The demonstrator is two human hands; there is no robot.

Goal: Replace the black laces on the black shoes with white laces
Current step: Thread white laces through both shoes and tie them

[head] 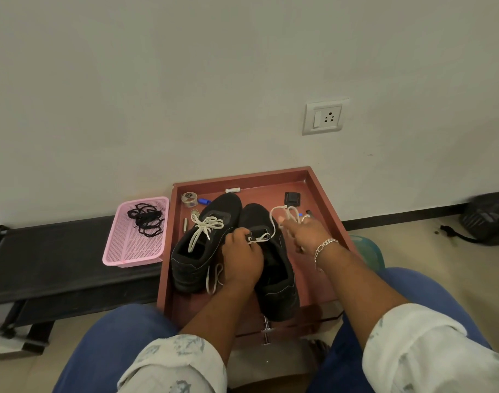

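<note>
Your left hand (241, 258) sits on the right-hand black shoe (273, 268), fingers curled down and pinching the white lace (273, 222) where it crosses the eyelets near the tongue, so that end is anchored. Your right hand (305, 234) is off the shoe's far side, raised over the red tray (322, 191), with the free run of that same lace looped over its fingers; they look curled round the loops, though exactly how many strands they hold is too blurred to tell. The relation that matters is this: the lace runs from the eyelets out and away to your right, across the shoe's long axis, which points from your knees toward the wall. The next eyelet lies just beside your left fingertips, so the free end must come back leftward to them; your right hand is the nearer one to that end. The other shoe (203, 242), to the left and touching this one, already carries a tied white bow (207, 225). The black laces (144, 219) lie in the pink basket (120, 251), well apart.
</note>
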